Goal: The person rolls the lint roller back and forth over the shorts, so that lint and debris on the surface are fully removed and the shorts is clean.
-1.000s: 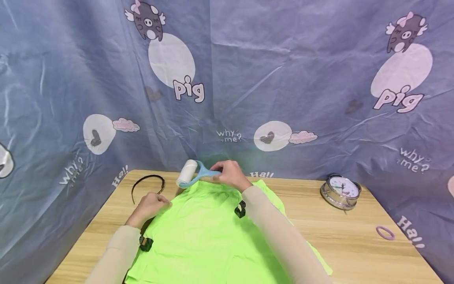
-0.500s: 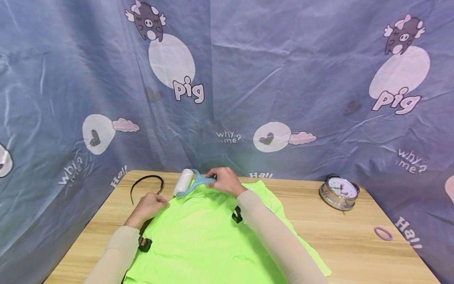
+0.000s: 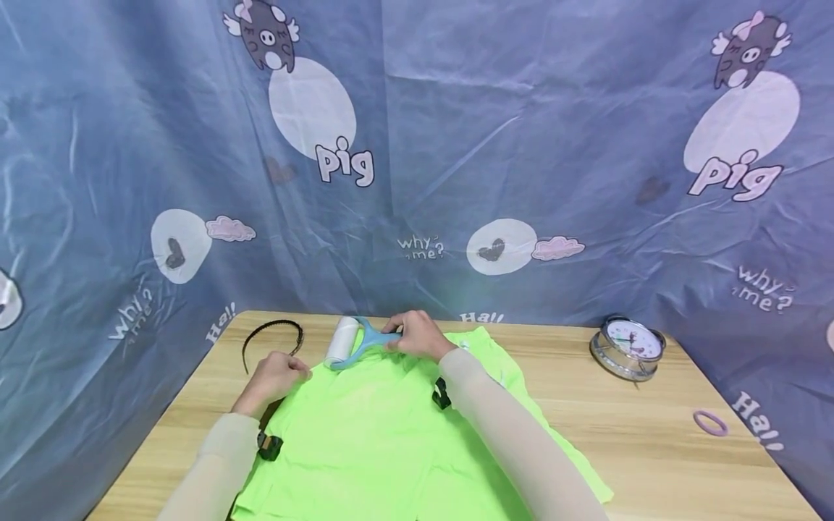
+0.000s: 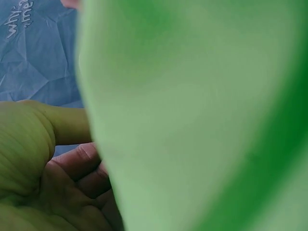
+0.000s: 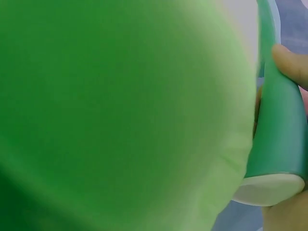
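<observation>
My right hand (image 3: 418,336) grips the blue handle of a lint roller (image 3: 342,340), whose white roll lies over the upper left edge of a bright green garment (image 3: 365,427). In the right wrist view, the thumb wraps the handle (image 5: 281,130) and the cloth fills most of the picture. At the garment's left edge, my left hand (image 3: 276,376) pinches the cloth between thumb and fingers. The left wrist view shows the thumb and curled fingers (image 4: 82,161) reaching behind the cloth (image 4: 192,120), which hides their tips.
Behind the left hand, a black headband (image 3: 274,323) lies on the wooden table (image 3: 573,412). To the right stand a round silver alarm clock (image 3: 628,349) and, nearer the edge, a purple ring (image 3: 710,423). A blue printed curtain (image 3: 430,145) hangs close behind the table.
My right hand has brought the lint roller down toward me, from the back edge onto the garment, with a slight shift back right lately. The left hand stays at the garment's edge.
</observation>
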`<state>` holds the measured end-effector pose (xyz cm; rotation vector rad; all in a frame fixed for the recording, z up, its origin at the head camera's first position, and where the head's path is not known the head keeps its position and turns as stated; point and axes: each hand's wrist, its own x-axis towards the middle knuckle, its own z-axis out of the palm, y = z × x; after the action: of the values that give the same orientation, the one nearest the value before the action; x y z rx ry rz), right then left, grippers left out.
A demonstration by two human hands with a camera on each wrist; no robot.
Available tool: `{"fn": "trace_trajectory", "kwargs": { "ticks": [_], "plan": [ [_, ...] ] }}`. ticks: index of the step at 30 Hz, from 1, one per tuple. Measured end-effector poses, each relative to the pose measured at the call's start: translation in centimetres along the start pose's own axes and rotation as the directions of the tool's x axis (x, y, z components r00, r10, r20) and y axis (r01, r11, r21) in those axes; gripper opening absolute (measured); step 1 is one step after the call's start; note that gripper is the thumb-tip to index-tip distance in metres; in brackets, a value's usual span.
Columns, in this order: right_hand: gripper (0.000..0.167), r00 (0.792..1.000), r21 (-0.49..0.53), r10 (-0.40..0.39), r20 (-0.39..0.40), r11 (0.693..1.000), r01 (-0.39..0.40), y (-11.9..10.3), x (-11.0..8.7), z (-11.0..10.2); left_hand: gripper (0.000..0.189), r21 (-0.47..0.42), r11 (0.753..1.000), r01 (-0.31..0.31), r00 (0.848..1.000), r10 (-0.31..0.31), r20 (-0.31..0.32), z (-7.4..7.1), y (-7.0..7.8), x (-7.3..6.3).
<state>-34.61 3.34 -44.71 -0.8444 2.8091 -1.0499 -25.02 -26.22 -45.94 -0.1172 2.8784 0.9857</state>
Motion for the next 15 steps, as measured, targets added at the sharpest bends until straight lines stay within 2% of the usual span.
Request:
{"fn": "trace_trajectory", "kwargs": {
  "ticks": [9, 15],
  "plan": [
    [0.022, 1.000, 0.017, 0.001, 0.020, 1.000, -0.002, 0.55, -0.44, 0.19, 0.018, 0.003, 1.000, 0.012, 1.000, -0.012, -0.005, 0.28, -0.19, -0.39],
    [0.022, 0.999, -0.007, -0.047, -0.002, 0.999, 0.047, 0.59, -0.95, -0.52, 0.018, 0.007, 1.000, 0.010, 1.000, -0.009, -0.011, 0.08, -0.01, -0.19]
  ]
}}
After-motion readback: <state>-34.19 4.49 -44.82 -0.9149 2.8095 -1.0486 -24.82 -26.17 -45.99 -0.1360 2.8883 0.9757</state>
